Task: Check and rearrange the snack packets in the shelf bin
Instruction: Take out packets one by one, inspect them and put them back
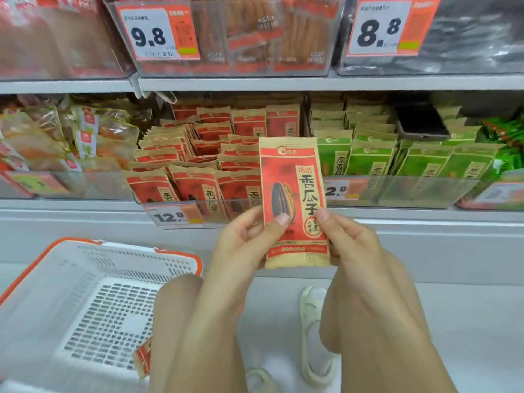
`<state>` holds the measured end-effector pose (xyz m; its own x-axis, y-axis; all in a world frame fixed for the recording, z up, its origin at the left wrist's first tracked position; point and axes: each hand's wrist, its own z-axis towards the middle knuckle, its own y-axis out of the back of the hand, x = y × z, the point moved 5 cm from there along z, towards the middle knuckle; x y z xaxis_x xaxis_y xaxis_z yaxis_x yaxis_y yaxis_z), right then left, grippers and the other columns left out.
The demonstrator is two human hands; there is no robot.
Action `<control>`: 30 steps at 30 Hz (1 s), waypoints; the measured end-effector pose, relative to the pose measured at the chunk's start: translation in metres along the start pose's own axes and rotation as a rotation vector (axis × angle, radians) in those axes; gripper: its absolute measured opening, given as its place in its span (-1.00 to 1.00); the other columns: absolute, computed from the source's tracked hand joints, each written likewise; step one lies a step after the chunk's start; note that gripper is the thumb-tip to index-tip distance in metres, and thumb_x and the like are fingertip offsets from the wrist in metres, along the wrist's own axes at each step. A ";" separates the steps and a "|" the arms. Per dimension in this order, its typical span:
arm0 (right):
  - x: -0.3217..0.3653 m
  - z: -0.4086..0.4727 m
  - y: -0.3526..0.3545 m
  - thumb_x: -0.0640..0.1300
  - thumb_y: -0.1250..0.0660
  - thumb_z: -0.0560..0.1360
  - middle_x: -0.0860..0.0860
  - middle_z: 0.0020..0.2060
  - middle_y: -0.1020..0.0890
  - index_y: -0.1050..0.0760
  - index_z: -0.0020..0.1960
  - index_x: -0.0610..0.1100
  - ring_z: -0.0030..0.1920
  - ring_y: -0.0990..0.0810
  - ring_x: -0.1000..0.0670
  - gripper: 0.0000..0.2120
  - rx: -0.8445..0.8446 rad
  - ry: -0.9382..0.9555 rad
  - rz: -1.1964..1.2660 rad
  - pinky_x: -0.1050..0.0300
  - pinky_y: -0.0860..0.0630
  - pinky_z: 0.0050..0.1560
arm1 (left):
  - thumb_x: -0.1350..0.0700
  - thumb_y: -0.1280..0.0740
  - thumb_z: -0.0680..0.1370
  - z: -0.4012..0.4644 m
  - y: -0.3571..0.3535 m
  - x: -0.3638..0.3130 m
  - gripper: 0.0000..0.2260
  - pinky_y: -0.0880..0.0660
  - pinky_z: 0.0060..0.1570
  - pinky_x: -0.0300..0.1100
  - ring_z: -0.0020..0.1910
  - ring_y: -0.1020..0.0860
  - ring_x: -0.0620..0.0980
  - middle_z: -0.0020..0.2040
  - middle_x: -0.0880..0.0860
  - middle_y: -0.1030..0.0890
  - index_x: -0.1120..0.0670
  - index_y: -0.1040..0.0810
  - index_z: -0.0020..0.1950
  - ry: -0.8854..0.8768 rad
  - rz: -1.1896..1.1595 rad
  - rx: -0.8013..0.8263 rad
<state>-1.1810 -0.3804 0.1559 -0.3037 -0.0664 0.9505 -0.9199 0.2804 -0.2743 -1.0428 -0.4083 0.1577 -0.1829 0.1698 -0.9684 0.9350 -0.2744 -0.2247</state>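
setting: shop aisle, grey metal shelves stacked with snack bins, pale floor below. The person looks to be crouched down in front of the lower shelf.

hands: both up and close together, each pinching one red packet. Left hand has its thumb on the front at the lower left, right hand pinches the lower right edge.

packet: upright, front facing the camera, held out in front of the bin, not in it.

shelf bin: clear-fronted bin full of the same red packets. The front rows stand fairly neat, the ones behind are tipped and jumbled.

neighbours: green packets in the next bin over, a dark phone lying on top of them.

basket: white basket with orange rim at the left, one red packet in it.

step: I'd say it's the checking bit, reading over the front.

next: probably flip it for the back, or slot it upright into a front row. Needs a gap opened between packets first, and it has to face the same way as the rest.
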 end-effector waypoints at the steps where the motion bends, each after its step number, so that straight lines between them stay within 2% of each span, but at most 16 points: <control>1: -0.003 -0.001 0.001 -0.04 -0.30 0.44 -0.13 -0.19 -0.72 -0.66 -0.05 -0.16 -0.18 -0.71 -0.06 -0.75 -0.002 -0.004 -0.005 0.19 -0.62 -0.23 | 0.06 -0.36 0.47 -0.001 0.001 0.003 -0.66 -0.62 0.03 -0.06 0.02 -0.70 0.09 0.01 0.13 -0.72 0.10 -0.62 0.22 0.008 -0.004 -0.003; 6: -0.006 0.000 0.001 -0.11 -0.27 0.48 -0.08 -0.21 -0.73 -0.64 0.00 -0.16 -0.22 -0.70 0.02 -0.78 0.024 0.002 -0.026 0.26 -0.57 -0.27 | 0.07 -0.36 0.46 -0.004 0.004 0.011 -0.65 -0.64 0.01 0.00 0.00 -0.70 0.13 -0.02 0.16 -0.72 0.08 -0.61 0.23 0.017 -0.008 0.003; 10: -0.003 0.001 0.002 -0.16 -0.26 0.51 -0.06 -0.22 -0.73 -0.63 -0.02 -0.17 -0.23 -0.69 0.04 -0.81 0.031 0.038 -0.031 0.28 -0.56 -0.27 | 0.07 -0.35 0.46 -0.001 0.004 0.012 -0.66 -0.65 -0.02 -0.04 0.01 -0.70 0.10 0.00 0.13 -0.72 0.07 -0.60 0.23 0.001 0.003 0.030; 16: -0.002 0.001 0.001 -0.10 -0.29 0.42 -0.01 -0.28 -0.72 -0.63 -0.04 -0.13 -0.29 -0.68 0.08 -0.81 0.036 0.049 -0.015 0.31 -0.54 -0.31 | 0.09 -0.33 0.48 0.001 0.008 0.015 -0.65 -0.64 0.02 -0.02 0.06 -0.68 0.12 0.05 0.13 -0.72 0.07 -0.59 0.26 -0.011 0.019 0.041; 19: -0.001 0.003 0.002 -0.13 -0.33 0.41 0.02 -0.25 -0.72 -0.58 0.09 -0.09 -0.26 -0.68 0.08 -0.75 0.011 0.063 0.019 0.28 -0.57 -0.30 | 0.08 -0.32 0.49 0.000 0.009 0.017 -0.65 -0.62 0.06 -0.02 0.09 -0.67 0.11 0.07 0.11 -0.71 0.07 -0.59 0.28 -0.008 0.040 0.056; 21: -0.002 0.004 0.002 -0.18 -0.34 0.42 0.03 -0.24 -0.72 -0.55 0.15 -0.08 -0.25 -0.69 0.07 -0.70 0.018 0.066 0.032 0.23 -0.60 -0.28 | 0.09 -0.37 0.50 0.001 0.009 0.018 -0.66 -0.62 0.05 -0.09 0.09 -0.67 0.07 0.09 0.06 -0.71 0.03 -0.59 0.28 -0.021 0.069 0.029; 23: -0.002 0.004 0.001 -0.27 -0.35 0.47 0.03 -0.23 -0.72 -0.54 0.16 -0.06 -0.22 -0.69 0.07 -0.71 0.001 0.091 0.011 0.23 -0.59 -0.26 | 0.07 -0.47 0.47 0.004 0.014 0.020 -0.62 -0.57 0.04 -0.21 0.11 -0.65 -0.02 0.12 -0.04 -0.69 -0.06 -0.57 0.28 -0.100 0.150 -0.072; 24: -0.002 0.004 0.001 -0.28 -0.38 0.47 0.03 -0.18 -0.73 -0.54 0.17 -0.05 -0.17 -0.70 0.06 -0.70 -0.013 0.119 -0.025 0.22 -0.59 -0.21 | 0.05 -0.45 0.43 0.005 0.015 0.020 -0.59 -0.54 0.03 -0.28 0.12 -0.63 -0.07 0.12 -0.10 -0.68 -0.12 -0.55 0.28 -0.127 0.186 -0.118; 25: -0.003 0.003 0.001 -0.24 -0.43 0.45 0.04 -0.12 -0.73 -0.54 0.17 -0.01 -0.10 -0.70 0.04 -0.68 -0.018 0.155 -0.081 0.18 -0.60 -0.12 | 0.03 -0.43 0.40 0.005 0.014 0.019 -0.58 -0.52 0.01 -0.32 0.12 -0.63 -0.11 0.11 -0.14 -0.68 -0.17 -0.53 0.26 -0.140 0.202 -0.137; 27: -0.003 0.000 -0.002 -0.11 -0.42 0.40 0.07 -0.02 -0.71 -0.54 0.15 0.07 0.00 -0.68 0.03 -0.67 0.003 0.214 -0.186 0.09 -0.58 0.03 | 0.01 -0.42 0.40 0.005 0.006 0.020 -0.59 -0.53 0.01 -0.32 0.13 -0.63 -0.15 0.07 -0.18 -0.69 -0.20 -0.53 0.23 -0.113 0.176 -0.072; 30: -0.005 -0.003 -0.009 -0.03 -0.40 0.43 0.04 -0.01 -0.70 -0.57 0.14 0.07 -0.01 -0.68 0.00 -0.72 0.057 0.191 -0.196 0.07 -0.61 -0.05 | 0.01 -0.50 0.37 0.001 -0.004 0.023 -0.51 -0.56 0.07 -0.22 0.12 -0.63 -0.15 0.08 -0.13 -0.70 -0.14 -0.53 0.29 -0.061 0.117 0.042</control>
<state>-1.1708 -0.3799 0.1541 -0.0710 0.0694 0.9951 -0.9705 0.2255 -0.0850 -1.0508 -0.4045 0.1357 -0.0926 0.0772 -0.9927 0.9378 -0.3282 -0.1130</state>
